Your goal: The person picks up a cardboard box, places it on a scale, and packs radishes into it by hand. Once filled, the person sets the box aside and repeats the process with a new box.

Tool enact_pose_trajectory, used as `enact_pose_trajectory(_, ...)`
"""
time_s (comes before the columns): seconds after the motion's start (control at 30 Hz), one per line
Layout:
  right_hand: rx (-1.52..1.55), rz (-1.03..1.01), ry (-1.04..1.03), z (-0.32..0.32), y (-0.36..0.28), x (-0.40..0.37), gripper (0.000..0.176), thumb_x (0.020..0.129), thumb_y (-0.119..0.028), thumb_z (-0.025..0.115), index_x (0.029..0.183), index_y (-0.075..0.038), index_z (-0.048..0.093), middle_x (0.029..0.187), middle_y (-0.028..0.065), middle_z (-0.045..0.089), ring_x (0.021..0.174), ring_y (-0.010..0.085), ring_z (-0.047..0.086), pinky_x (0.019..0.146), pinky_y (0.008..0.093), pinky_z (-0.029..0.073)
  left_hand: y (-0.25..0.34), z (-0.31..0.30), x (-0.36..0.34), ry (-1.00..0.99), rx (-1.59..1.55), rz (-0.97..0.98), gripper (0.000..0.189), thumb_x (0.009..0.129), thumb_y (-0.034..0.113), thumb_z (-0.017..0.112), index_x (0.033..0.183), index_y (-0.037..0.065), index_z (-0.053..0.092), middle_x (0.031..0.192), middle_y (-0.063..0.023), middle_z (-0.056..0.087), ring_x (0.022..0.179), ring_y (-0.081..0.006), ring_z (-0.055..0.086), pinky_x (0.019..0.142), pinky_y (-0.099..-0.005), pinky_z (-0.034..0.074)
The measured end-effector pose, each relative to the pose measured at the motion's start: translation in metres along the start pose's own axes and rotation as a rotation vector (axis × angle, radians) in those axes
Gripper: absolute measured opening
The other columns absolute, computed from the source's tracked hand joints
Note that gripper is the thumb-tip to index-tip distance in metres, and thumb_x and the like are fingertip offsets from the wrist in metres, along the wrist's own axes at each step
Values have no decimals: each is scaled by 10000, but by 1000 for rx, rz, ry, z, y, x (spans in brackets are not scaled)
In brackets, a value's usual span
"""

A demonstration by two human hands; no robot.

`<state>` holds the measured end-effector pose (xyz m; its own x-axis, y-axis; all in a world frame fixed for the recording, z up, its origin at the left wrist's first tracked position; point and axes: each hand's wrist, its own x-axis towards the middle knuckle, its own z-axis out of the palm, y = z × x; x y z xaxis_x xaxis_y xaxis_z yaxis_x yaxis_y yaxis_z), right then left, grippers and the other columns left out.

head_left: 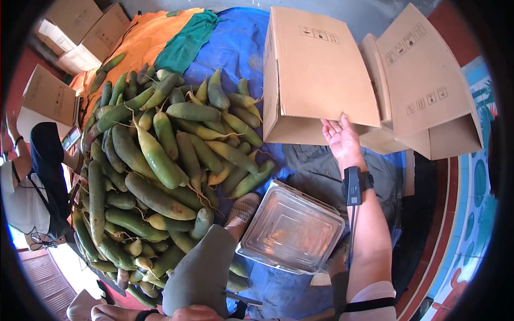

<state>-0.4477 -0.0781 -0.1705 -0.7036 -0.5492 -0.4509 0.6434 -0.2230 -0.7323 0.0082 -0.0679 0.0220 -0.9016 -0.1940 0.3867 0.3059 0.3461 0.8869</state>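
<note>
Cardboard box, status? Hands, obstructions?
Right hand at lower edge of cardboard box, grip unclear. Left hand at bottom of view, partly cut off. Possible obstacle: lidded container below box.

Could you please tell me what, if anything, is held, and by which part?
The cardboard box, it seems, by its lower edge, at the right grip; whether the left grip holds anything cannot be told.

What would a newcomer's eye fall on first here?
Most likely the great heap of long green vegetables, spread left of centre. Then the large cardboard box at upper right, with the right hand at its lower edge. A clear-lidded container also shines at lower centre.
</note>
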Motion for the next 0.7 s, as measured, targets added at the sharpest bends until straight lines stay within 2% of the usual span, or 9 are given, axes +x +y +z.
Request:
enact_pose_trajectory(0.07, -170, 94, -63, -12, -11, -26, 319, 942, -330, 604, 1089, -53, 549, 1102, 161, 632, 1041, 260, 624, 832, 345, 509, 4, 4, -8, 23, 13, -2, 261, 892, 264, 625, 873, 4, 616, 826, -125, 649, 655, -244, 625, 531, -338, 468)
enact_pose_trajectory(0.17, -409, 192, -153, -29, -30, -91, 337, 962, -307, 569, 1138, -21, 557, 1100, 154, 646, 1042, 256, 627, 847, 353, 504, 10, 7, -17, 12, 41, -1, 263, 883, 260, 621, 847, 0, 622, 809, -125, 651, 655, -248, 628, 547, -341, 472)
enact_pose_trajectory(0.23, -610, 199, -202, -38, -45, -145, 346, 963, -307, 562, 1167, -27, 563, 1079, 156, 659, 958, 242, 658, 800, 344, 522, 14, 12, -23, 13, 42, 9, 263, 875, 255, 618, 839, -5, 624, 794, -129, 652, 655, -257, 629, 564, -345, 474)
enact_pose_trajectory(0.37, -913, 227, -165, -69, -70, -250, 324, 985, -284, 528, 1170, -22, 580, 1036, 121, 668, 918, 186, 660, 766, 304, 518, 24, 20, -30, 28, 15, -3, 240, 872, 232, 619, 823, -3, 614, 780, -130, 650, 650, -264, 629, 568, -341, 473)
enact_pose_trajectory(0.43, -935, 231, -116, -92, -76, -298, 317, 987, -280, 526, 1164, -24, 582, 1037, 118, 668, 913, 183, 660, 763, 299, 515, 29, 27, -42, 9, 26, -18, 255, 893, 252, 603, 874, -1, 619, 802, -145, 652, 646, -264, 615, 576, -359, 473)
enact_pose_trajectory(0.5, -958, 238, -45, -108, -81, -351, 310, 989, -276, 523, 1158, -25, 584, 1038, 114, 668, 909, 181, 661, 761, 295, 513, 25, 37, -61, 5, 54, -71, 347, 929, 350, 537, 809, 39, 632, 760, -97, 681, 670, -228, 642, 615, -332, 487)
enact_pose_trajectory(0.53, -927, 211, -33, -108, -79, -378, 311, 990, -276, 520, 1158, -22, 584, 1041, 115, 669, 909, 181, 661, 759, 294, 513, 27, 37, -61, 1, 63, -34, 201, 864, 238, 647, 854, 38, 652, 800, -74, 687, 673, -234, 664, 600, -339, 505)
enact_pose_trajectory(0.67, -841, 82, -40, -130, -57, -458, 303, 985, -243, 535, 1166, -3, 580, 1026, 125, 680, 899, 189, 669, 755, 298, 519, 45, 47, -65, 111, 5, -91, 239, 843, 238, 627, 881, 3, 635, 811, -115, 687, 693, -265, 643, 644, -349, 498)
enact_pose_trajectory(0.7, -822, 64, -20, -134, -51, -473, 297, 979, -227, 549, 1165, 3, 579, 1022, 128, 683, 910, 191, 666, 765, 302, 520, 55, 48, -63, 133, -4, -40, 251, 844, 249, 626, 884, 1, 622, 813, -129, 686, 690, -262, 641, 628, -354, 495)
